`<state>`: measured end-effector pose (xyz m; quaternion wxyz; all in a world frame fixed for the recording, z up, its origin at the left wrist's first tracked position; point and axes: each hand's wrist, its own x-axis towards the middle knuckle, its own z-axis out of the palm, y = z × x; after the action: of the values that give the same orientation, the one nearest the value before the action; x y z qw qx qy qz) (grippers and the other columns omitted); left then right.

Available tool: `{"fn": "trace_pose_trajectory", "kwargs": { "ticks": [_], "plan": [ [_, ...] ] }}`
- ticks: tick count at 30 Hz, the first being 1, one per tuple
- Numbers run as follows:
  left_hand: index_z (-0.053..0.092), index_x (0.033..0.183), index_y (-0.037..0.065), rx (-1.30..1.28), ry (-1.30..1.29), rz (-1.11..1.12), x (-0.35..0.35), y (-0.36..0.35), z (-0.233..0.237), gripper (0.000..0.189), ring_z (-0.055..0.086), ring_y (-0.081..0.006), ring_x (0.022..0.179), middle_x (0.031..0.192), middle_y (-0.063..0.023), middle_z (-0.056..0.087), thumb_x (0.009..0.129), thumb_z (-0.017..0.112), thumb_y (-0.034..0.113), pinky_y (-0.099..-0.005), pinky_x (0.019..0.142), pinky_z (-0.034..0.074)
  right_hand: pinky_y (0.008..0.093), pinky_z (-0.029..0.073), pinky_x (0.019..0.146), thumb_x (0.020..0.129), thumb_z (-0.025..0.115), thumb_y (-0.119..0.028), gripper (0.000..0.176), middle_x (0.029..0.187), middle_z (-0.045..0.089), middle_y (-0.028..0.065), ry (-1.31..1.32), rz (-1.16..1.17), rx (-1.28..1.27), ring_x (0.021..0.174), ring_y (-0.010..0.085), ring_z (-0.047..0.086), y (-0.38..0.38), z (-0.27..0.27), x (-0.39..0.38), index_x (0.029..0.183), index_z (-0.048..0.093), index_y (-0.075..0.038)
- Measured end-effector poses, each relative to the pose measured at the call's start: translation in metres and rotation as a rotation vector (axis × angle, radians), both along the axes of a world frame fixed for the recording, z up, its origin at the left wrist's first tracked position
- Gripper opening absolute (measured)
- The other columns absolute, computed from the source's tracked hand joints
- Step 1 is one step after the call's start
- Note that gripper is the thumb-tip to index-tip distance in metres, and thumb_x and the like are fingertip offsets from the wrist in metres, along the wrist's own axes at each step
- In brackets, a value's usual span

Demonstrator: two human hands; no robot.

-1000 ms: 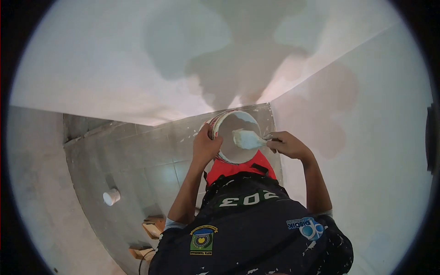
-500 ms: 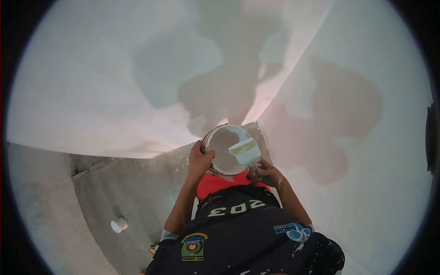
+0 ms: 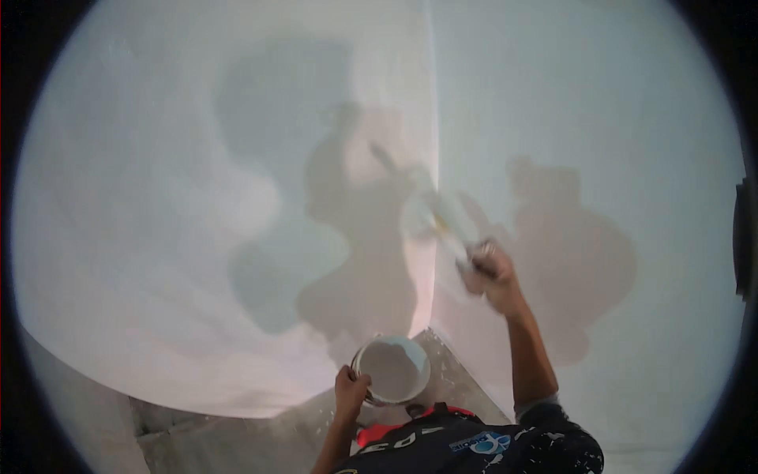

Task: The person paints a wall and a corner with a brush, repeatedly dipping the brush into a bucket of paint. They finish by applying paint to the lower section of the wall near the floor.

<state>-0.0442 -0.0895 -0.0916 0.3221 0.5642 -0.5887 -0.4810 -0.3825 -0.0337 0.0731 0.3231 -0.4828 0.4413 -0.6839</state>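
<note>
My left hand (image 3: 352, 390) grips the left rim of a round paint bucket (image 3: 421, 365), thumb over the edge, fingers on the outside. Pale paint (image 3: 387, 370) shows inside it. Higher up and to the right, my right hand (image 3: 489, 272) is closed around the handle of a paintbrush (image 3: 450, 237). The brush is blurred by motion, its head pointing up and left toward the corner where two white walls meet.
The left wall (image 3: 118, 237) and the right wall (image 3: 671, 237) rise around me, with shadows of my head and arm on them. Below lies a grey floor (image 3: 197, 446) with paint specks near the corner.
My right hand has lifted the paintbrush from over the bucket up toward the wall corner. The view has tilted upward, so the bucket and my left hand sit lower in it.
</note>
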Motion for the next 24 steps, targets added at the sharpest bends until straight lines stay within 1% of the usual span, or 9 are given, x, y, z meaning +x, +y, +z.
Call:
{"fn": "trace_pose_trajectory", "kwargs": {
  "ticks": [2, 5, 7, 9, 10, 14, 18, 23, 24],
  "plan": [
    [0.041, 0.069, 0.003, -0.01, -0.016, 0.002, 0.011, 0.008, -0.009, 0.025, 0.048, -0.0147, 0.048, 0.059, -0.0037, 0.042, 0.067, 0.065, 0.009, -0.0322, 0.041, 0.041, 0.0233, 0.04, 0.056, 0.087, 0.066, -0.008, 0.033, 0.079, 0.056, -0.0024, 0.298, -0.305, -0.019, 0.064, 0.0079, 0.048, -0.01, 0.067, -0.004, 0.119, 0.059, -0.003],
    [0.043, 0.068, 0.003, 0.06, 0.007, 0.055, 0.02, 0.017, 0.009, 0.023, 0.046, -0.0141, 0.05, 0.06, -0.0032, 0.043, 0.064, 0.066, 0.008, -0.0319, 0.043, 0.04, 0.0305, 0.045, 0.071, 0.089, 0.062, -0.012, 0.033, 0.085, 0.06, 0.0105, 0.631, -0.631, -0.262, 0.076, 0.0159, 0.054, -0.046, 0.152, -0.013, 0.121, 0.056, -0.002],
    [0.046, 0.069, 0.002, 0.132, 0.048, 0.098, 0.032, 0.016, -0.001, 0.021, 0.046, -0.0138, 0.047, 0.061, -0.0034, 0.045, 0.063, 0.066, 0.005, -0.0318, 0.042, 0.041, 0.0329, 0.046, 0.071, 0.089, 0.06, -0.014, 0.033, 0.085, 0.06, 0.0174, 0.67, -0.713, -0.489, 0.073, 0.0237, 0.057, -0.078, 0.2, -0.027, 0.12, 0.056, -0.004],
    [0.046, 0.069, 0.002, 0.123, 0.022, 0.109, 0.04, 0.015, -0.006, 0.021, 0.046, -0.0145, 0.045, 0.061, -0.0037, 0.045, 0.063, 0.066, 0.005, -0.0319, 0.041, 0.042, 0.0388, 0.047, 0.072, 0.087, 0.06, -0.015, 0.031, 0.086, 0.062, 0.0214, 0.644, -0.805, -0.359, 0.075, 0.0364, 0.059, -0.103, 0.232, -0.032, 0.116, 0.058, -0.004],
    [0.046, 0.07, 0.001, 0.117, -0.005, 0.11, 0.008, 0.007, -0.029, 0.021, 0.046, -0.0152, 0.043, 0.061, -0.004, 0.045, 0.063, 0.066, 0.005, -0.0319, 0.039, 0.042, 0.0388, 0.047, 0.072, 0.087, 0.06, -0.015, 0.031, 0.086, 0.062, 0.0214, 0.629, -0.811, -0.354, 0.075, 0.0364, 0.059, -0.118, 0.209, -0.076, 0.116, 0.058, -0.004],
    [0.046, 0.07, 0.001, 0.142, -0.01, 0.112, 0.036, 0.013, -0.025, 0.022, 0.047, -0.0156, 0.046, 0.062, -0.0048, 0.046, 0.063, 0.066, 0.006, -0.0324, 0.042, 0.042, 0.0412, 0.047, 0.07, 0.085, 0.062, -0.014, 0.028, 0.087, 0.06, 0.0262, 0.746, -0.844, -0.25, 0.078, 0.0421, 0.058, -0.15, 0.172, -0.072, 0.108, 0.057, 0.001],
    [0.045, 0.066, 0.002, 0.058, -0.151, 0.158, 0.011, 0.009, -0.048, 0.027, 0.043, -0.0161, 0.055, 0.059, -0.0047, 0.043, 0.059, 0.068, 0.012, -0.0342, 0.049, 0.038, 0.0452, 0.049, 0.084, 0.081, 0.061, -0.013, 0.03, 0.102, 0.065, 0.0211, 0.803, -0.778, 0.204, 0.095, 0.0399, 0.062, -0.13, 0.071, -0.079, 0.111, 0.063, -0.009],
    [0.045, 0.066, 0.001, 0.001, -0.177, 0.128, 0.05, 0.036, -0.039, 0.028, 0.043, -0.017, 0.055, 0.059, -0.0051, 0.044, 0.059, 0.068, 0.014, -0.0349, 0.05, 0.037, 0.0409, 0.049, 0.09, 0.081, 0.061, -0.013, 0.031, 0.109, 0.066, 0.0188, 1.007, -0.677, 0.447, 0.101, 0.036, 0.062, -0.077, 0.167, -0.054, 0.111, 0.066, -0.007],
    [0.045, 0.066, 0.001, 0.051, -0.155, 0.148, 0.012, 0.001, -0.068, 0.028, 0.043, -0.0171, 0.055, 0.059, -0.0051, 0.044, 0.059, 0.068, 0.014, -0.0349, 0.05, 0.037, 0.0409, 0.049, 0.088, 0.079, 0.061, -0.016, 0.03, 0.105, 0.066, 0.0201, 1.042, -0.686, 0.412, 0.098, 0.0369, 0.063, -0.13, 0.156, -0.107, 0.107, 0.068, -0.006]
  ]
}}
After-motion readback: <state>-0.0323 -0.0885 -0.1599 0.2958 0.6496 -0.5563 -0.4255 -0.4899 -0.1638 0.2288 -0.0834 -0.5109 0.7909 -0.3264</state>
